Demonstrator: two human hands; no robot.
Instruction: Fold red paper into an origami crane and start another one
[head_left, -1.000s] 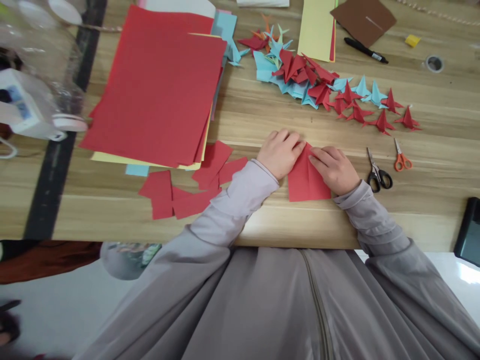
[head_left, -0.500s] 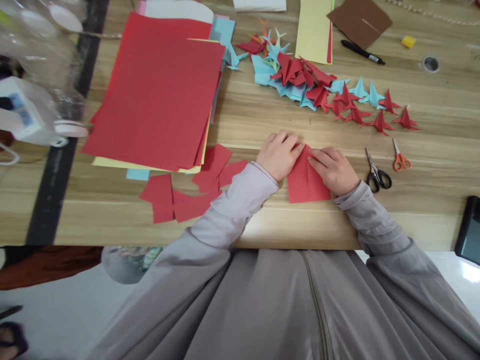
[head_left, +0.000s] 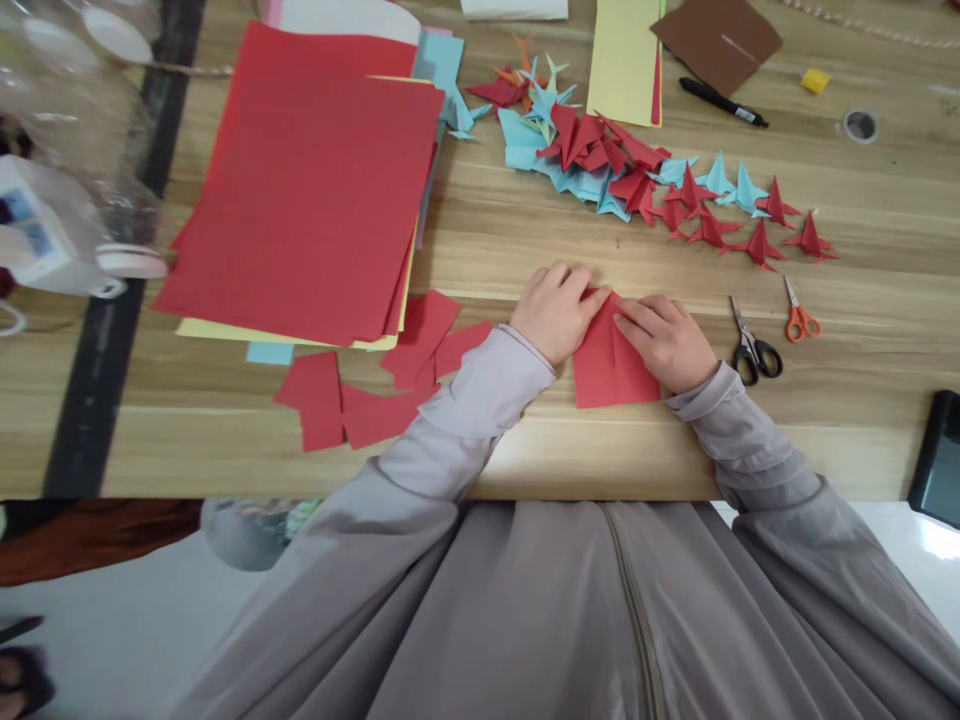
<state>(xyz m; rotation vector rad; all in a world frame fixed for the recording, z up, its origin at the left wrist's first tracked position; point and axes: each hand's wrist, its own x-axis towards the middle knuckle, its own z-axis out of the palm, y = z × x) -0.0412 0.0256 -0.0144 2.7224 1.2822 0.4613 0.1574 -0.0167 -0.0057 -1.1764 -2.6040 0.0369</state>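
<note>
Beside two scissors (head_left: 756, 345), both hands (head_left: 611, 325) press flat on the folded red paper (head_left: 611, 370), gripping nothing.

Matt red paper (head_left: 611, 370) on smooth wood-grain table (head_left: 862, 400)

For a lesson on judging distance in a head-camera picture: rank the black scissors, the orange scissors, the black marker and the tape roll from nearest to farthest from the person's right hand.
1. black scissors, just right of the right hand.
2. orange scissors, further right on the table.
3. black marker, far side, beside the brown paper.
4. tape roll, far right corner.
</note>
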